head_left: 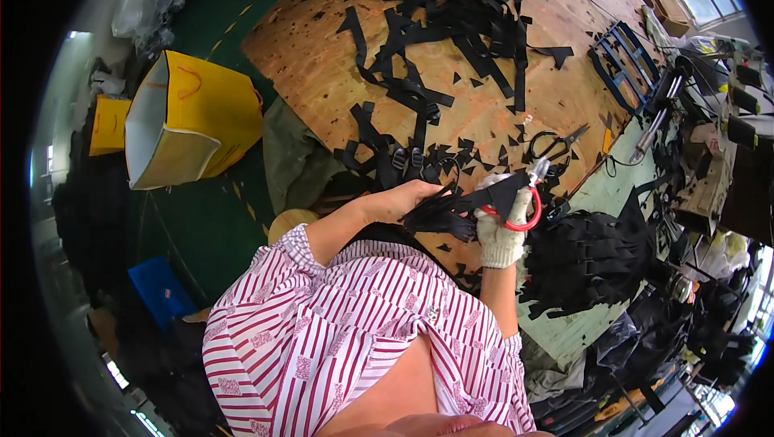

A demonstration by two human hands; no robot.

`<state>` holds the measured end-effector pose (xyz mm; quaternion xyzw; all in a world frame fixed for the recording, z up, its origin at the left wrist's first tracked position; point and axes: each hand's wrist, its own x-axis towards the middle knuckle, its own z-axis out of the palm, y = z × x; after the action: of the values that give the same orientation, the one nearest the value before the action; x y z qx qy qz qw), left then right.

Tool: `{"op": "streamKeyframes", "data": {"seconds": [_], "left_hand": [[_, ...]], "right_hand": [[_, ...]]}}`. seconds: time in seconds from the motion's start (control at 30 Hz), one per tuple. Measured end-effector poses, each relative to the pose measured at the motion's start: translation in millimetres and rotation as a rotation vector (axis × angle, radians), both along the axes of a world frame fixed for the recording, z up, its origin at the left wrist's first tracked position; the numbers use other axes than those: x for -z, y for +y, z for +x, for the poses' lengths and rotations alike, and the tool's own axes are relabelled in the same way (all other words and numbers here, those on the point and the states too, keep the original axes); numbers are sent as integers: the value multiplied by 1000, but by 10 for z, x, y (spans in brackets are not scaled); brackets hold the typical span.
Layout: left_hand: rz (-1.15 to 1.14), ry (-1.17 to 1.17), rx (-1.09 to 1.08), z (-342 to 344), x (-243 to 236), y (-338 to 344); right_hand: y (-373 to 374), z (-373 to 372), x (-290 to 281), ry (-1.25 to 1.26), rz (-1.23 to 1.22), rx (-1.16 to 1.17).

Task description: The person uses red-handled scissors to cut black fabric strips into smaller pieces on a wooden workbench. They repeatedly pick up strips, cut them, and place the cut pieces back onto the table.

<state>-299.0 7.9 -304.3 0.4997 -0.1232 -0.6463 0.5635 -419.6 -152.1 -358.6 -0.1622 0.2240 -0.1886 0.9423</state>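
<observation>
My left hand is bare and closed round a bundle of black webbing straps, whose loose ends fan out toward the right. My right hand wears a white knit glove and grips red-handled scissors, blades pointing away from me. A flat black strap end lies across the glove beside the scissors; I cannot tell whether the blades touch it. Just beyond my left hand are black plastic buckles on straps. A second pair of scissors, with black handles, lies on the wooden table.
Tangled black straps and small triangular offcuts cover much of the table. To the right sits a heap of black straps, with a blue metal frame farther back. A yellow bag and a blue box stand at left.
</observation>
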Motion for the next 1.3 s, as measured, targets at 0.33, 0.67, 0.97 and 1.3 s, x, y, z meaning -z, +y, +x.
{"op": "streamKeyframes", "data": {"seconds": [0.33, 0.67, 0.97, 1.3], "left_hand": [[54, -427, 183, 22, 174, 57], [-201, -83, -290, -124, 16, 7], [13, -75, -360, -273, 204, -115], [2, -138, -539, -127, 310, -186]], "right_hand": [[-127, -148, 229, 246, -478, 79], [91, -129, -106, 580, -1165, 199], [209, -224, -150, 555, -912, -26], [446, -794, -197, 579, -1004, -395]]}}
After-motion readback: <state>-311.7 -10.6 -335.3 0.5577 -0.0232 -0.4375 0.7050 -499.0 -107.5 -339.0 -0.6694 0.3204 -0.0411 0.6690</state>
